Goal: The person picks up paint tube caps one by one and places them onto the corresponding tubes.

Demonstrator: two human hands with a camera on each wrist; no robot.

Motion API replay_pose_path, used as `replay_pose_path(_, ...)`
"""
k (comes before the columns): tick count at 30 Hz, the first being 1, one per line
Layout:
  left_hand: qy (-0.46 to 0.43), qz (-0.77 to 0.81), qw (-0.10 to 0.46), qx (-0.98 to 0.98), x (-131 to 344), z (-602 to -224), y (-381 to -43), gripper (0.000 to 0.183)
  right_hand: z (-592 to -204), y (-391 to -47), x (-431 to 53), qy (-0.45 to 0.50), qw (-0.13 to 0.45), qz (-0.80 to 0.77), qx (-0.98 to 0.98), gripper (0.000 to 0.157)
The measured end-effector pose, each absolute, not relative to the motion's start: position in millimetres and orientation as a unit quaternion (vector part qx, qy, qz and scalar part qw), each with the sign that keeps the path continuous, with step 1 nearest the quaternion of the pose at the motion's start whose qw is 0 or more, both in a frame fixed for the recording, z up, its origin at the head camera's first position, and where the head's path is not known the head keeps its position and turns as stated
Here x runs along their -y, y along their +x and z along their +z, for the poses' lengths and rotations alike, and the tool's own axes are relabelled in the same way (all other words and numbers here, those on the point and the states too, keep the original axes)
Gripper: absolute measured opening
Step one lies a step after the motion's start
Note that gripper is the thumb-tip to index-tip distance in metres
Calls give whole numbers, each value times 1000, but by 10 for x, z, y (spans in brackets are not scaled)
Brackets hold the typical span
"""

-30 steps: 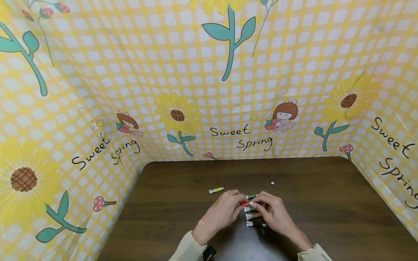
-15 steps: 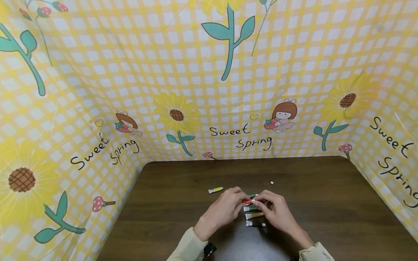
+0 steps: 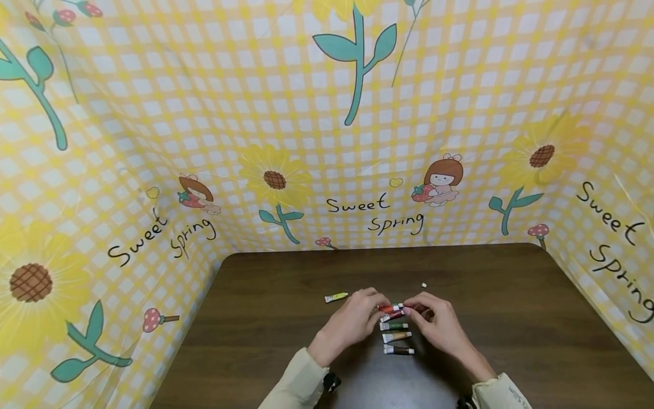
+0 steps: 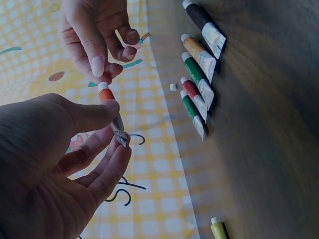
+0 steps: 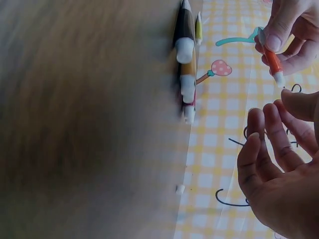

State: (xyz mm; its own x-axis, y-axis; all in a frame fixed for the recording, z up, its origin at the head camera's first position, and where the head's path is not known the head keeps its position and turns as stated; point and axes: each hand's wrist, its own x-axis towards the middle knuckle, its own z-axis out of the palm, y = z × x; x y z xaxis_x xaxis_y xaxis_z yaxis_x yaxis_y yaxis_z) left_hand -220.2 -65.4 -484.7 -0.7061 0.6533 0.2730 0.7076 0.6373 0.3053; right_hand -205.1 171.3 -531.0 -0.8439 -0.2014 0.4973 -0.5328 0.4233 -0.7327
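Note:
My left hand pinches a small orange-red paint tube between thumb and fingers, with its white-capped end pointing at my right hand. The right hand is just beyond that end, its thumb and fingers slightly bent and parted, holding nothing that I can see. In the right wrist view a narrow gap shows between its thumb and the tube's white end. Beneath the hands lies a row of tubes: a red one, a green one, an ochre one, a black one and another green one.
A yellow tube lies apart, left of the row. Farther back on the dark wooden table is a small white cap. A yellow checked cloth with flower prints rises around the table's back and sides.
Both hands have shifted slightly away from me with the orange-red tube, uncovering the red tube in the row. My right fingers have moved off the tube's white end.

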Motion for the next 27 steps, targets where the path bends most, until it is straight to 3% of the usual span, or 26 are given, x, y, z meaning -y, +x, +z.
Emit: replay_pose_path(27,-359,-206,60,908,566,-5148,-2577,14,-5378,-2374,-1935,139,93,448,878,15)
